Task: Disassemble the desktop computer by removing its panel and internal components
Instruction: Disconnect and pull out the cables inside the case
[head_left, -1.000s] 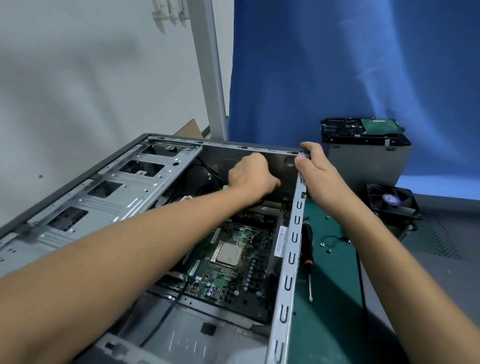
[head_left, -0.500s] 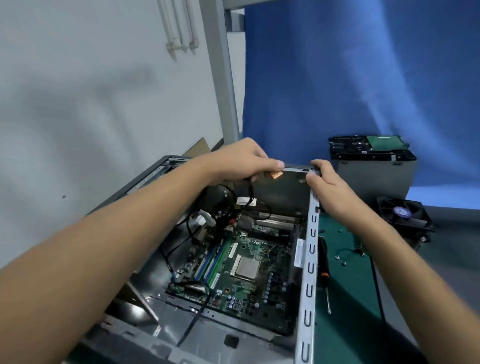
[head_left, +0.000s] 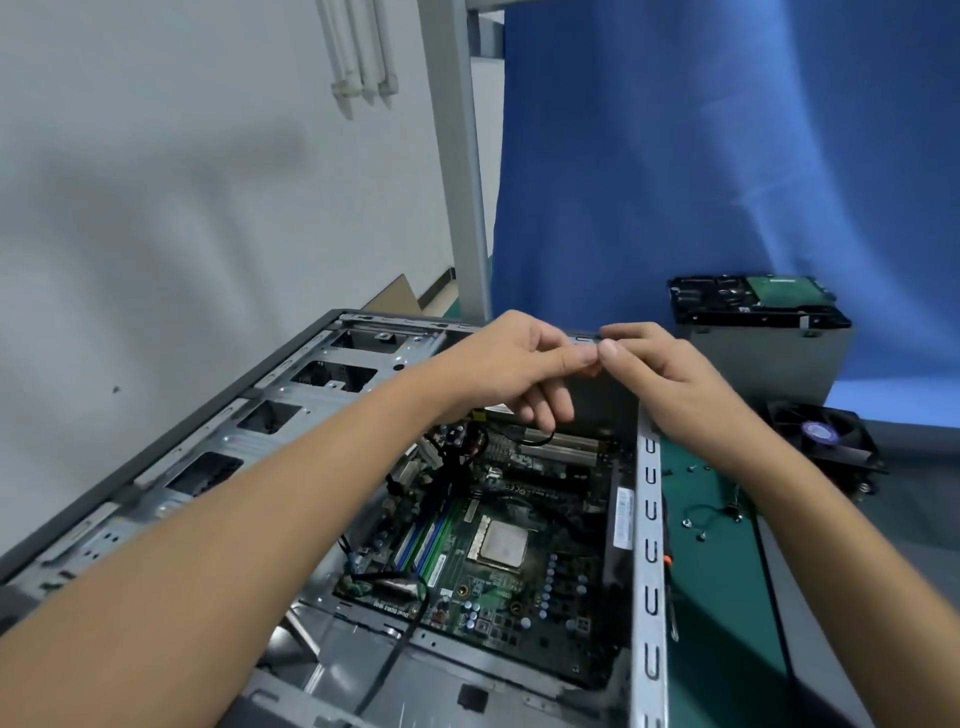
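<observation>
**Grey steel and green board, with two hands at the far rim**

Found the computer case (head_left: 649, 519) lying open on a smooth green mat (head_left: 722, 597), its walls of dull stamped steel and the right one punched with a row of U-shaped slots. Saw a ribbed steel drive cage (head_left: 260, 431) along the left side, cut with rectangular windows. Noted on the case floor the flat, crowded green motherboard (head_left: 524, 597), with a square metal-capped processor (head_left: 500, 543) near its middle.

Held a thin, glossy black cable (head_left: 537, 443) in the curled lower fingers of the left hand (head_left: 514, 369), looped just above the board. Pinched the far rim of the case with the right hand (head_left: 675, 384), forefinger over the top and thumb on the inner face, thumb tip touching the left forefinger tip. Could not tell whether anything small sat between those tips.

Spotted at far right a black hard drive (head_left: 753, 301) on a plain grey metal box (head_left: 769, 364), a square black fan (head_left: 821, 436) with a purple hub label nearer, and small screws (head_left: 687, 523) scattered on the mat. Backed it all with a creased blue cloth (head_left: 727, 156).

Since half a second earlier: had slid the right hand leftward off the far right corner and closed the gap to the left hand. Had hidden the copper-coloured patch on the far wall behind the hands. Had left case, drive and fan where they stood.
</observation>
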